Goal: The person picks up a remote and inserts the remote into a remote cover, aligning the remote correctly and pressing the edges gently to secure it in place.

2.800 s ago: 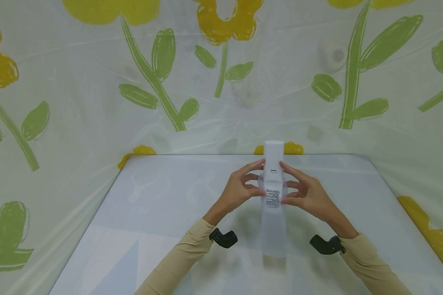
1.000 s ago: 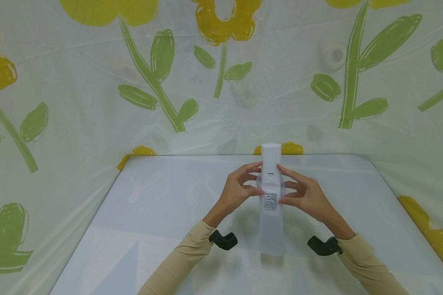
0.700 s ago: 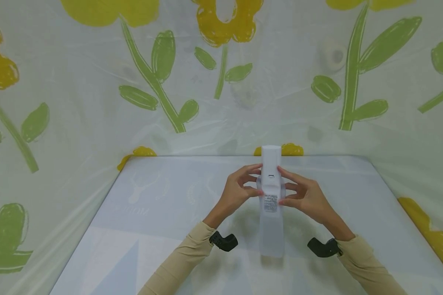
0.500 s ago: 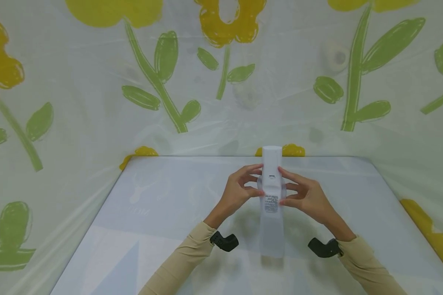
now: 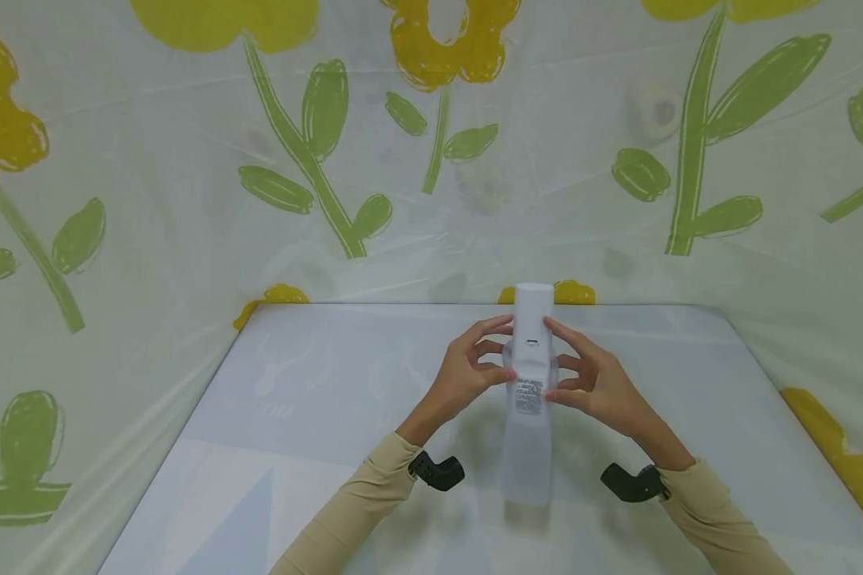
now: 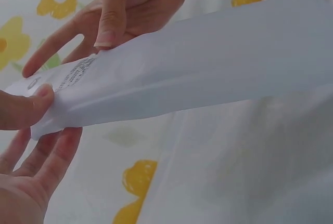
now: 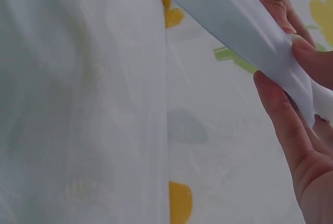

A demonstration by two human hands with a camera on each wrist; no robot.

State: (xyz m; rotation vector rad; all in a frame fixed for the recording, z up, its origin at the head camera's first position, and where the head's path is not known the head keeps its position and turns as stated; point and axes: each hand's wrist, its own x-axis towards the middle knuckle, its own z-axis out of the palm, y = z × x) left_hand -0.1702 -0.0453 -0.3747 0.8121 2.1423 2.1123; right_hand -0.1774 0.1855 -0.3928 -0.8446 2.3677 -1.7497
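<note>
Both hands hold up a long, slim white handheld device (image 5: 529,435). A small port slot and a printed label (image 5: 529,396) face the head camera. Its far end is a narrow rounded tube, its near part a wider, flatter body; a clear rounded part bulges at both sides behind. My left hand (image 5: 467,366) grips the left edge between thumb and fingers. On the opposite edge my right hand (image 5: 597,379) does the same, thumb beside the label. In the left wrist view the device's smooth body (image 6: 208,63) stretches off to the right. The underside is mostly hidden.
Below the device lies a pale, smooth-covered table (image 5: 316,375) with faint blue and white shapes. A white curtain (image 5: 187,160) printed with yellow flowers and green leaves hangs behind and at both sides. Dark wrist cameras (image 5: 439,471) sit at both cuffs.
The device has tipped slightly, its far end shifting right and its near end left. Both hands keep their hold in nearly the same place. The view has shifted a little.
</note>
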